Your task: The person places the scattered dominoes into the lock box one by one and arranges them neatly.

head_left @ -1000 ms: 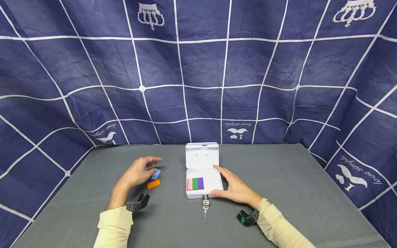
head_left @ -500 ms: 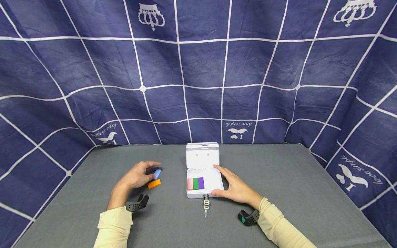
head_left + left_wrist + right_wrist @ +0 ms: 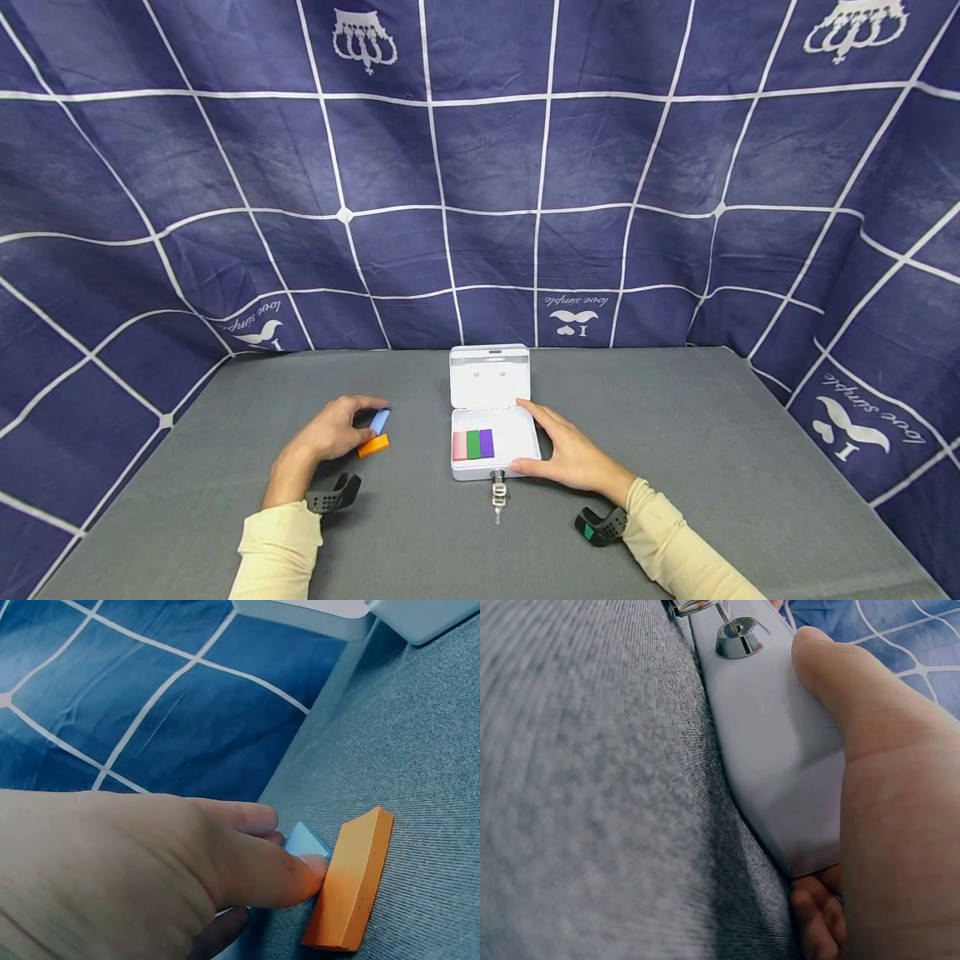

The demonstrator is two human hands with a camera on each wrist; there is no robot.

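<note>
My left hand (image 3: 333, 429) is low over the table, its thumb and fingers on either side of a light blue block (image 3: 380, 421). In the left wrist view, the thumb presses the blue block (image 3: 305, 841) right beside an orange block (image 3: 351, 877); most of the blue one is hidden. A small white cash box (image 3: 517, 433) stands mid-table with its lid (image 3: 490, 379) raised. Pink (image 3: 459, 446), green (image 3: 473, 445) and purple (image 3: 487, 443) blocks lie side by side in its left part. My right hand (image 3: 566, 450) grips the box's right side, thumb on the front rim (image 3: 810, 645) and fingers along the side.
Keys (image 3: 498, 496) hang from the lock (image 3: 739, 637) on the box's front onto the grey table (image 3: 420, 542). A dark blue curtain (image 3: 487, 167) with white lines rises behind the table and at both sides.
My left hand has lowered slightly toward the table, and its fingers have closed in around the blue block. The right hand and the box have stayed in place.
</note>
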